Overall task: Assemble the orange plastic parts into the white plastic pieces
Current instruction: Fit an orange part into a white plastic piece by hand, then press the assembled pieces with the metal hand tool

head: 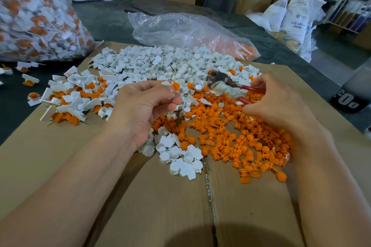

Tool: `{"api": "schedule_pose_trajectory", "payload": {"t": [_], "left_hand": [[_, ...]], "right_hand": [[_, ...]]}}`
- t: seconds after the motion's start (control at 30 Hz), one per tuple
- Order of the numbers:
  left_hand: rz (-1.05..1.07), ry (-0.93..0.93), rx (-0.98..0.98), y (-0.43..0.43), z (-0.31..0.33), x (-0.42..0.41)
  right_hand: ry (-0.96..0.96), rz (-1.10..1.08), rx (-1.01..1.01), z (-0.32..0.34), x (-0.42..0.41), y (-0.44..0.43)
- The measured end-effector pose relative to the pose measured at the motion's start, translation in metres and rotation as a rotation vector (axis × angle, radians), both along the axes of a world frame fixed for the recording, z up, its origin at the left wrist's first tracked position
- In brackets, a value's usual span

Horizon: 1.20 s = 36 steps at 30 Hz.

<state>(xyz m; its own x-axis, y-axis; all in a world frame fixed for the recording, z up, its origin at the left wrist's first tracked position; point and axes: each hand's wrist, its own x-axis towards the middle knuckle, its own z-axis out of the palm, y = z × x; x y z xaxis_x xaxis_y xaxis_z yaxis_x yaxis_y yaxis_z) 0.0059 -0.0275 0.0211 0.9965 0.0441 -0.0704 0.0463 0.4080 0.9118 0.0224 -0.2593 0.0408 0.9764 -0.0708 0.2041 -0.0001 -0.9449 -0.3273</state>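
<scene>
My left hand (pixel 146 104) pinches a white plastic piece with an orange part (pixel 175 86) set in it, held above the piles. My right hand (pixel 275 102) grips red-handled pliers (pixel 224 84), their blurred jaws pointing left toward that piece, a short gap away. Loose orange parts (pixel 241 140) lie in a heap under my right hand. A broad pile of white pieces (pixel 160 66) spreads behind both hands, and a smaller white cluster (pixel 180 156) lies near my left wrist. Joined white-and-orange pieces (pixel 74 100) sit at the left.
All of it rests on a flattened cardboard box (pixel 140 196) over a dark table. A large clear bag of joined pieces (pixel 36 16) stands at the far left. Behind the white pile lies a crumpled clear bag (pixel 186 30). Boxes and white sacks (pixel 297 14) fill the background.
</scene>
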Motion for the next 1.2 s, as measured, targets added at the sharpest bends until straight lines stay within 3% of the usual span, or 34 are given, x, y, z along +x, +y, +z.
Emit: {"api": "schedule_pose_trajectory", "payload": {"t": [0.17, 0.4, 0.63, 1.2], "left_hand": [[-0.016, -0.002, -0.049, 0.000, -0.001, 0.002], [-0.026, -0.046, -0.113, 0.001, -0.002, 0.002], [0.001, -0.089, -0.059, -0.002, -0.004, 0.002], [0.102, -0.137, -0.065, -0.001, -0.007, 0.006]], "right_hand": [[-0.152, 0.126, 0.052, -0.001, -0.003, 0.016], [-0.342, 0.153, -0.152, -0.004, -0.008, 0.031], [-0.251, 0.231, -0.009, -0.009, -0.009, 0.042], [-0.103, 0.381, -0.090, -0.017, -0.012, 0.051]]}}
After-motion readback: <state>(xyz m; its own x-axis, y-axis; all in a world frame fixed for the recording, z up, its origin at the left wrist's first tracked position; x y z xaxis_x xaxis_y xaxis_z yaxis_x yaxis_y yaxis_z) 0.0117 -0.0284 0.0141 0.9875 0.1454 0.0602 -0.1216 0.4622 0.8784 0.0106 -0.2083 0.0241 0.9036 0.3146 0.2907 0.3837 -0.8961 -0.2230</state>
